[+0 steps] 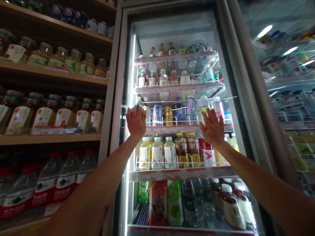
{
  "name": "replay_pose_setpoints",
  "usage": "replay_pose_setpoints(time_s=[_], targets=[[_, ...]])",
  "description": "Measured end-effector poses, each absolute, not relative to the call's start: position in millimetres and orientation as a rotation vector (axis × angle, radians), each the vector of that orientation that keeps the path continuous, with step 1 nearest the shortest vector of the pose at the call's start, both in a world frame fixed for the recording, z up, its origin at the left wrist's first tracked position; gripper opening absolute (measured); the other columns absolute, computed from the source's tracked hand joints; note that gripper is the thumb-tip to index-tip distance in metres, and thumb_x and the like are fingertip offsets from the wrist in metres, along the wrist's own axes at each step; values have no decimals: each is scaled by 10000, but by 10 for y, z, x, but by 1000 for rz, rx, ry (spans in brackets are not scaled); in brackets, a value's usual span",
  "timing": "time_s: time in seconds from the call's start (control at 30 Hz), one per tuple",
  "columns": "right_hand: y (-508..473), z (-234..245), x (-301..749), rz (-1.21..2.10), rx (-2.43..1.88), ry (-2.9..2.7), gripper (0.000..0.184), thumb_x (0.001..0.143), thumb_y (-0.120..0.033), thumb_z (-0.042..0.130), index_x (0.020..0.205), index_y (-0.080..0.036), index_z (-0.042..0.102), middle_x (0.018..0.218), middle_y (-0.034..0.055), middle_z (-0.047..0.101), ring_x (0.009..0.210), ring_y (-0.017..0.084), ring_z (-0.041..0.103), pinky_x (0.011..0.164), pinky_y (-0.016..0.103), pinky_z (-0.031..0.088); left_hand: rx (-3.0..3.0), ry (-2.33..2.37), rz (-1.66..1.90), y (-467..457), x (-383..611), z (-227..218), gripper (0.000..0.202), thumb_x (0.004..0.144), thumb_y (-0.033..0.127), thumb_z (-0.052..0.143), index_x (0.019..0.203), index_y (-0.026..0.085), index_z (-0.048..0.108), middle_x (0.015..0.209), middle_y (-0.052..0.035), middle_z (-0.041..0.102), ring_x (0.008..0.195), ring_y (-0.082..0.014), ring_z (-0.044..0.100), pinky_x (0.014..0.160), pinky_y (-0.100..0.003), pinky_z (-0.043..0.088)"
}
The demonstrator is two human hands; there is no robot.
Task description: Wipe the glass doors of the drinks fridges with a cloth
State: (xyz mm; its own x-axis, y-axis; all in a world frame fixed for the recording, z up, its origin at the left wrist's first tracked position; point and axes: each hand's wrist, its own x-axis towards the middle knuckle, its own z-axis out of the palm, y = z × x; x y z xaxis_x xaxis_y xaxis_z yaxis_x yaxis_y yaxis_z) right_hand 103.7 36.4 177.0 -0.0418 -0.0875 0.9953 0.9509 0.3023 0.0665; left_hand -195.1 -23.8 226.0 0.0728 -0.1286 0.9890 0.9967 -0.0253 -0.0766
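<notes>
1. The left hand (136,122) is raised with its fingers upward and close together, pinching nothing; their tips are blurred.
2. The right hand (212,127) is raised well apart from it, fingers fanned a little, likewise holding nothing.
3. Both sets of fingers are in front of the lit drinks cooler (113,82); whether they touch its front, I cannot tell.
4. Between the two hands' fingers, a blue can (157,115) and a gold can (168,116) stand upright on a wire-fenced shelf.
5. Just behind the right fingers is a bottle with a pink label (218,106).
6. Below the fingers, pale yellow bottles (157,154) stand in a row beside dark bottles (181,150); lower yet are a red pack (157,203) and a green pack (175,203).
7. Above the fingers, two more shelves carry small bottles (163,78).
8. Far left of the fingers, wooden shelves (52,139) hold bottles, red-capped ones (64,177) lowest.
9. Far right of the fingers is a second cooler (290,72) of drinks.
</notes>
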Motion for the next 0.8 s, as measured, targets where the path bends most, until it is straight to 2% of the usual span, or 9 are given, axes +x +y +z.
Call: replay_pose_setpoints(time_s=[0.07,0.17,0.23,0.33,0.43,0.63,0.7,0.8], targets=[[366,1769,1039,-1050,-890,-1318,528,928,-411,269,1426,-239,293,1485,74,324,1393,241,237,1102,504,207,-1209,-1021,-1204,-219,-1843,2193,437,924,265,318,1304,111,469,1400,-137,444,1355,-289,301,1124,-529,223],[355,1768,1055,-1045,-893,-1340,522,929,-399,262,1425,-237,300,1487,71,319,1393,236,236,1102,491,211,-1478,-813,-907,-172,-1602,2028,412,928,306,341,1299,194,483,1402,-38,461,1372,-259,272,1132,-478,240],[347,1768,1059,-1042,-900,-1345,516,931,-396,254,1413,-226,324,1485,74,323,1394,229,233,1102,481,213,-1507,-777,-860,-191,-1662,2000,401,920,326,365,1288,230,492,1391,0,476,1366,-247,289,1127,-441,265],[345,1769,1045,-1031,-908,-1336,523,929,-398,255,1421,-230,310,1485,71,324,1394,228,232,1103,482,210,-1286,-924,-1119,-282,-2019,2084,418,922,298,324,1302,199,469,1380,-66,483,1336,-262,344,1111,-487,272],[348,1771,1027,-1021,-911,-1328,537,924,-404,270,1433,-237,285,1490,70,313,1394,240,229,1103,496,201,-1134,-1010,-1261,-308,-2080,2066,439,921,274,306,1314,143,451,1380,-138,466,1353,-299,302,1094,-550,259],[337,1776,1046,-1010,-915,-1359,507,928,-395,258,1388,-215,372,1488,69,318,1392,223,239,1110,477,202,-1555,-637,-700,-152,-1498,1720,408,932,310,351,1320,240,452,1390,-26,476,1372,-241,272,1096,-448,309],[347,1779,1049,-1007,-904,-1350,503,925,-398,268,1381,-218,381,1489,65,317,1391,222,241,1110,480,200,-1477,-719,-846,-164,-1655,1819,397,935,299,345,1295,202,482,1386,-56,478,1364,-260,284,1097,-468,298],[379,1784,1041,-1002,-886,-1326,509,919,-402,282,1388,-223,366,1489,62,318,1389,235,244,1109,496,191,-1226,-946,-1222,-200,-1953,2038,435,923,283,349,1308,112,456,1389,-158,449,1352,-300,298,1101,-530,252]])
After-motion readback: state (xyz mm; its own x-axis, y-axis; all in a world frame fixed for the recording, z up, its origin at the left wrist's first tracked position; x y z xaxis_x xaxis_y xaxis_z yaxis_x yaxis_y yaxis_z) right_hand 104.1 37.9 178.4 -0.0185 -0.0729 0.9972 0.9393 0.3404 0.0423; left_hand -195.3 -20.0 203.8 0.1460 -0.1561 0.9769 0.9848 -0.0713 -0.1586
